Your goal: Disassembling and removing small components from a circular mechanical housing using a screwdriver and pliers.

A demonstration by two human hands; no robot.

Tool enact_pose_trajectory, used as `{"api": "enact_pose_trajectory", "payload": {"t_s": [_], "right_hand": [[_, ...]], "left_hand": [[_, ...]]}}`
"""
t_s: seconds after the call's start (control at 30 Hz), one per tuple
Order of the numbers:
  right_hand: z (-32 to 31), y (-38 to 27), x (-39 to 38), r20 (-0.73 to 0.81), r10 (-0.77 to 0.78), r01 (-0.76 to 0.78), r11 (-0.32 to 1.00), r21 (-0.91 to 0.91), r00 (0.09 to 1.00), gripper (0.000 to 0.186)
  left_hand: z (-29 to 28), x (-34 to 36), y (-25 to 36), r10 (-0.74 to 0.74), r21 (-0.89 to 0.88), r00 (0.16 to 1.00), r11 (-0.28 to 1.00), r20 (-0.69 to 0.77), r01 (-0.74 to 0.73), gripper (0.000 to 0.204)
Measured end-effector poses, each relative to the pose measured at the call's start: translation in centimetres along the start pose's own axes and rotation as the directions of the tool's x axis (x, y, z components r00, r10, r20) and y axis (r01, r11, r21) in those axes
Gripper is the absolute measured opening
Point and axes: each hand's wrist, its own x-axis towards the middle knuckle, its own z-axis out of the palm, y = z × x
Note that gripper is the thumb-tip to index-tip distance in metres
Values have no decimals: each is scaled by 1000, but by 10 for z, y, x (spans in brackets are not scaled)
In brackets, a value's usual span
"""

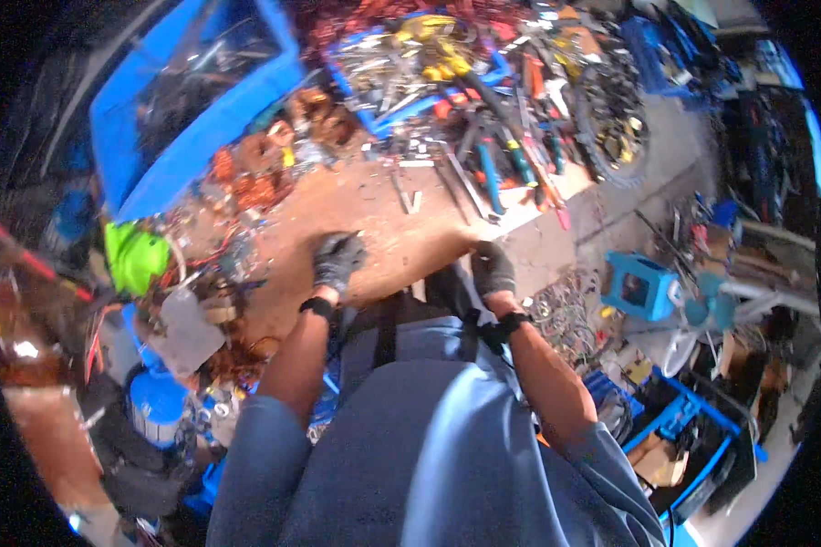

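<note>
My left hand [340, 261], in a dark grey work glove, rests on the wooden tabletop [383, 205] near its front edge. Its fingers are smeared by motion, and no object shows in it. Farther right, my right hand [493, 270] wears a matching glove and is at the front corner of the tabletop, its fingers curled in. Whatever lies inside those fingers, if anything, is hidden. Small metal strips [414, 201] and a long tool handle [465, 182] lie beyond my hands.
Pliers and other hand tools [491, 178] crowd the far right of the bench beside a blue tray [388, 118] of metal parts. Copper coils [263, 178] and a large blue bin [201, 109] stand far left. A turquoise box [641, 285] and wire scraps [561, 314] are on the right-hand floor.
</note>
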Motion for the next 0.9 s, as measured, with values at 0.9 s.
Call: {"api": "enact_pose_trajectory", "payload": {"t_s": [0.9], "right_hand": [[8,-42,38,-22,-66,52,920,-389,998,27]], "left_hand": [[-4,-2,15,-139,-121,990,983,10,140,13]]}}
